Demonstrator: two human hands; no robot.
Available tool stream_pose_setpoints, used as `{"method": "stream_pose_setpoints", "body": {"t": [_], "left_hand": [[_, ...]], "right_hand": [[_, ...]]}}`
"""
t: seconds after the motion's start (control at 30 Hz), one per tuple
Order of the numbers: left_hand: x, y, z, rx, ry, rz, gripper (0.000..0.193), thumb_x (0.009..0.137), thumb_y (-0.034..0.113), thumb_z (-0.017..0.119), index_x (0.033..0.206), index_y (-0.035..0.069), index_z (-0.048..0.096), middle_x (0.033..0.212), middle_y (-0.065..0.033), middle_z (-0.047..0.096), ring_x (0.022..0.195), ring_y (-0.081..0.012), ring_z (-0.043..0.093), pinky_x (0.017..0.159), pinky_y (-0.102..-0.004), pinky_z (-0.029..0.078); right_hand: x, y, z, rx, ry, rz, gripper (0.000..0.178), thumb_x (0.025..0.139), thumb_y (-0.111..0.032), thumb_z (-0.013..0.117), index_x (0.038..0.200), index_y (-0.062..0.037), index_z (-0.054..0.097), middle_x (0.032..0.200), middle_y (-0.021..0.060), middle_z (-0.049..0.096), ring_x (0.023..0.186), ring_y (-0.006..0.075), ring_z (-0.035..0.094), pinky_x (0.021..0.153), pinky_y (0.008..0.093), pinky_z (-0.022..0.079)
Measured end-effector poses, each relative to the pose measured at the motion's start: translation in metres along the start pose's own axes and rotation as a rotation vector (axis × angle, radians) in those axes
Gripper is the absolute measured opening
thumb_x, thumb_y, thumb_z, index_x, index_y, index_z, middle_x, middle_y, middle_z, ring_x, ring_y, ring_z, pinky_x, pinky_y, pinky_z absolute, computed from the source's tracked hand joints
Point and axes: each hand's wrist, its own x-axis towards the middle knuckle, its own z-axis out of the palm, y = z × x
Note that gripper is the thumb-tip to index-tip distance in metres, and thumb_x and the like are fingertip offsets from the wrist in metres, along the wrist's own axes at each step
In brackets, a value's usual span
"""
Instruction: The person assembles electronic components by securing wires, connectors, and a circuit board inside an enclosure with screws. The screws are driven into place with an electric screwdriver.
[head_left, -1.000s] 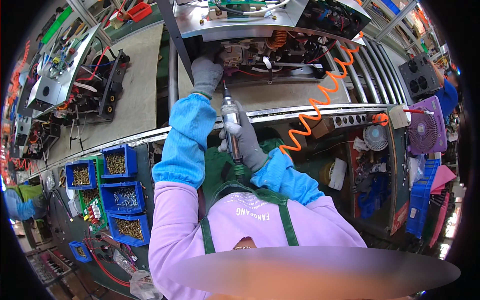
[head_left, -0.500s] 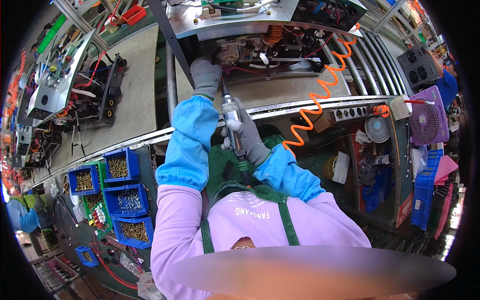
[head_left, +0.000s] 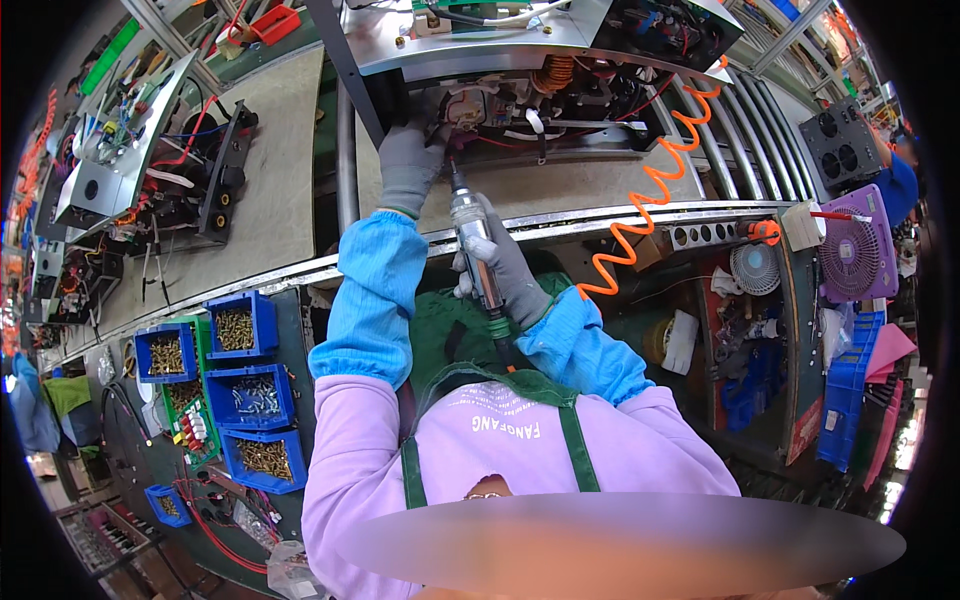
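My right hand [head_left: 507, 268], in a grey glove, is wrapped round a silver and dark power screwdriver [head_left: 472, 224]. The tool's bit points away from me, its tip beside my left hand. My left hand [head_left: 410, 168], gloved in grey too, reaches into the lower opening of a metal-cased electrical unit [head_left: 480, 60]. Its fingers are curled at the inner parts; their tips and whatever they pinch are hidden. Close by, inside the casing, lie white and red wires, a copper coil [head_left: 553, 72] and a black panel.
Blue bins [head_left: 262, 458] of screws stand on the left. Another opened unit [head_left: 140, 170] sits on the bench beyond them. An orange coiled hose [head_left: 640, 190] crosses on the right, near metal rollers [head_left: 745, 150]. Further right are a purple fan [head_left: 850, 245] and a person's blue sleeve [head_left: 898, 185].
The view has shifted slightly, so the unit and bench sit a little further right. Both hands keep nearly the same pose, with the screwdriver still in the right hand.
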Motion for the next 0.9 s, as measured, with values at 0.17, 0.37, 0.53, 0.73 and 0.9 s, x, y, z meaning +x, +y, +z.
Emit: {"method": "stream_pose_setpoints", "body": {"t": [0.17, 0.37, 0.53, 0.73, 0.9], "left_hand": [[0.003, -0.003, 0.002, 0.055, -0.054, -0.126, 0.023, 0.084, 0.031, 0.056, 0.095, 0.012, 0.063, 0.087, -0.0200, 0.062, 0.080, -0.0377, 0.059, 0.068, -0.0472, 0.047], [0.002, 0.003, 0.003, 0.020, -0.015, -0.123, 0.023, 0.084, 0.031, 0.056, 0.093, 0.011, 0.063, 0.082, -0.0194, 0.062, 0.077, -0.0383, 0.059, 0.067, -0.0474, 0.047], [0.003, -0.007, 0.010, 0.077, -0.038, -0.112, 0.024, 0.082, 0.030, 0.057, 0.091, 0.009, 0.062, 0.081, -0.0194, 0.062, 0.076, -0.0384, 0.060, 0.068, -0.0476, 0.047], [0.003, -0.011, 0.016, 0.040, -0.034, -0.166, 0.025, 0.082, 0.030, 0.056, 0.092, 0.008, 0.060, 0.080, -0.0200, 0.061, 0.078, -0.0392, 0.060, 0.069, -0.0478, 0.047], [0.005, -0.002, 0.014, 0.132, -0.023, -0.239, 0.028, 0.082, 0.031, 0.055, 0.093, 0.005, 0.058, 0.080, -0.0212, 0.061, 0.076, -0.0387, 0.060, 0.068, -0.0468, 0.048]], "right_hand": [[0.000, 0.001, 0.002, -0.001, 0.016, -0.029, 0.080, 0.080, -0.018, 0.059, 0.144, -0.0211, 0.012, 0.084, 0.0144, 0.050, 0.054, 0.0230, 0.056, 0.044, 0.0374, 0.054], [0.001, 0.000, 0.003, -0.034, 0.034, -0.027, 0.078, 0.081, -0.016, 0.057, 0.144, -0.0209, 0.011, 0.087, 0.0147, 0.050, 0.053, 0.0226, 0.056, 0.043, 0.0376, 0.054], [-0.001, 0.001, 0.004, -0.008, 0.017, -0.008, 0.076, 0.083, -0.017, 0.055, 0.144, -0.0239, 0.010, 0.081, 0.0147, 0.051, 0.047, 0.0229, 0.055, 0.043, 0.0377, 0.053], [-0.006, -0.006, 0.007, 0.017, -0.012, 0.034, 0.074, 0.084, -0.020, 0.054, 0.143, -0.0256, 0.011, 0.075, 0.0141, 0.053, 0.047, 0.0227, 0.056, 0.044, 0.0373, 0.053], [-0.006, -0.006, 0.004, 0.087, -0.042, 0.037, 0.073, 0.084, -0.019, 0.054, 0.143, -0.0265, 0.012, 0.075, 0.0140, 0.053, 0.048, 0.0226, 0.056, 0.045, 0.0372, 0.053]]}}
